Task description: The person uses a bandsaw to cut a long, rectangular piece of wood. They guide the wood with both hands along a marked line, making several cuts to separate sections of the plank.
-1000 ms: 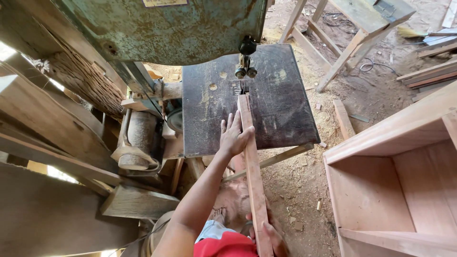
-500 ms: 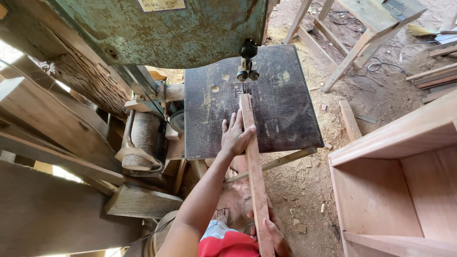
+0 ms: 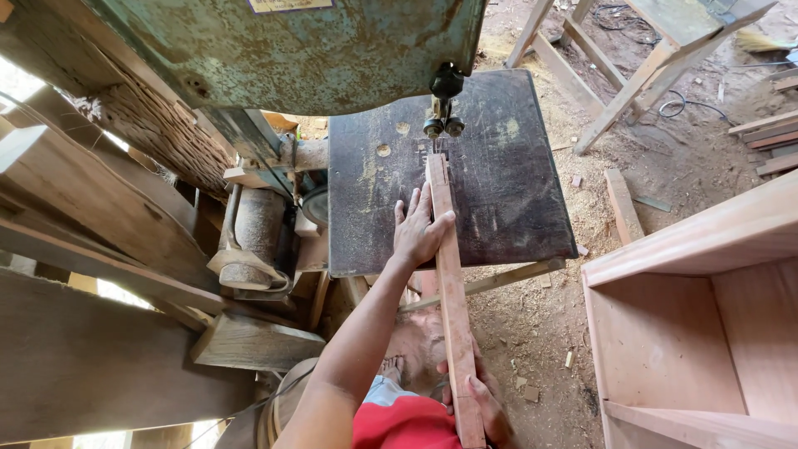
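A long narrow reddish wood strip (image 3: 450, 283) lies lengthwise on the dark metal saw table (image 3: 507, 175), its far end at the blade guide (image 3: 444, 125) of a green band saw (image 3: 307, 50). My left hand (image 3: 418, 230) presses flat on the strip's left side on the table, fingers spread forward. My right hand (image 3: 482, 403) grips the strip's near end, low by my red shorts. The blade itself is hardly visible at the strip's far end.
An open wooden cabinet (image 3: 706, 333) stands at the right. A wooden trestle (image 3: 632, 66) stands beyond the table on the sawdust-covered dirt floor. Rough planks and beams (image 3: 100, 249) and a motor with belt (image 3: 253, 233) fill the left side.
Both hands keep the same hold on the strip. The strip's far end sits slightly closer to the blade guide; the view has shifted a little.
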